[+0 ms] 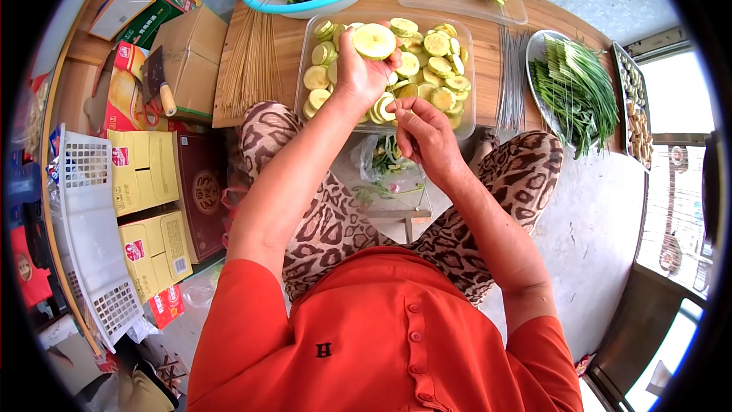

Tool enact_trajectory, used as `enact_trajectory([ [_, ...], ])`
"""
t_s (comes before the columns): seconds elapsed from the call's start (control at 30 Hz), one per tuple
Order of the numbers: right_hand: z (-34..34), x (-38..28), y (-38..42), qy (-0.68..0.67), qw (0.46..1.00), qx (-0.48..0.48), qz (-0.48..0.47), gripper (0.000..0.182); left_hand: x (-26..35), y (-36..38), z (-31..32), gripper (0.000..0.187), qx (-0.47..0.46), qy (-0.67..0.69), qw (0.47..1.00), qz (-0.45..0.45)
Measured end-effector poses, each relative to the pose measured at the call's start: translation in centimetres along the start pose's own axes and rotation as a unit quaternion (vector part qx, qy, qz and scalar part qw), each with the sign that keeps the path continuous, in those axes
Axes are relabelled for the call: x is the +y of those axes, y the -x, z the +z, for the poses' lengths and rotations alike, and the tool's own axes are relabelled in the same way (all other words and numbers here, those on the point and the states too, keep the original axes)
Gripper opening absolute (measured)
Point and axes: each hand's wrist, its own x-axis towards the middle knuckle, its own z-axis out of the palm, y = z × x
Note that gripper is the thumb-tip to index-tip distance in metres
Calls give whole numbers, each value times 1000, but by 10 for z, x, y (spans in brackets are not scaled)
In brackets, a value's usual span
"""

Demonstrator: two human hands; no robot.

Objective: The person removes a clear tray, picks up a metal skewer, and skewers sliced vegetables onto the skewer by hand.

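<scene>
Hands over a tub of zucchini slices

The left hand (364,69) pinches one zucchini slice (374,40) above the clear tub (465,111); the right hand (423,133), fingers pressed together, grips stacked slices (383,107) just beside it.

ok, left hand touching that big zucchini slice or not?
Touching. The head view shows the left hand gripping the large zucchini slice at its fingertips, raised above the clear tray of slices.

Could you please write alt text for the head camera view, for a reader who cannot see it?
A seated person's left hand holds up a zucchini slice while the right hand pinches a skewer, above a clear tray of slices. Bamboo skewers and green chives flank it.
</scene>
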Motion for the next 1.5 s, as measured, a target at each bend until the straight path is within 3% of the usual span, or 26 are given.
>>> enact_trajectory([
  [0.53,0,3,-14,13,999,14,-33,19,-6,4,3,51,-5,0,1000,-5],
  [0.6,-3,1,-20,1,999,23,-39,18,-14,14,10,50,-41,-16,998,-53],
  [0.7,-6,2,-26,-12,998,34,-47,18,-19,18,21,52,28,-52,997,-42],
  [0.93,-9,2,-27,-2,998,52,-46,18,-19,15,15,56,-2,-74,996,-46],
  [1.03,-18,-2,-30,-36,994,76,-65,16,-17,9,12,69,-3,-168,985,-32],
  [1.17,-43,-15,-26,-75,984,123,-102,15,1,-2,-3,63,29,-276,961,6],
  [1.23,-59,-22,-19,-105,975,155,-120,18,11,-5,-9,50,40,-411,910,37],
  [1.27,-62,-25,-15,-104,974,164,-118,18,12,-6,-9,34,59,-427,902,38],
  [1.3,-65,-27,-13,-106,973,167,-120,18,11,-7,-10,34,56,-429,901,36],
  [1.37,-71,-27,-9,-108,972,173,-116,18,6,-8,-12,24,30,-635,764,110],
  [1.4,-73,-27,-7,-108,972,171,-119,19,3,-7,-12,16,37,-676,721,144],
  [1.43,-75,-27,-4,-110,971,174,-121,19,-1,-6,-13,16,34,-677,721,143],
  [1.5,-79,-28,0,-105,970,176,-130,20,-5,-3,-16,15,-17,-728,644,233],
])
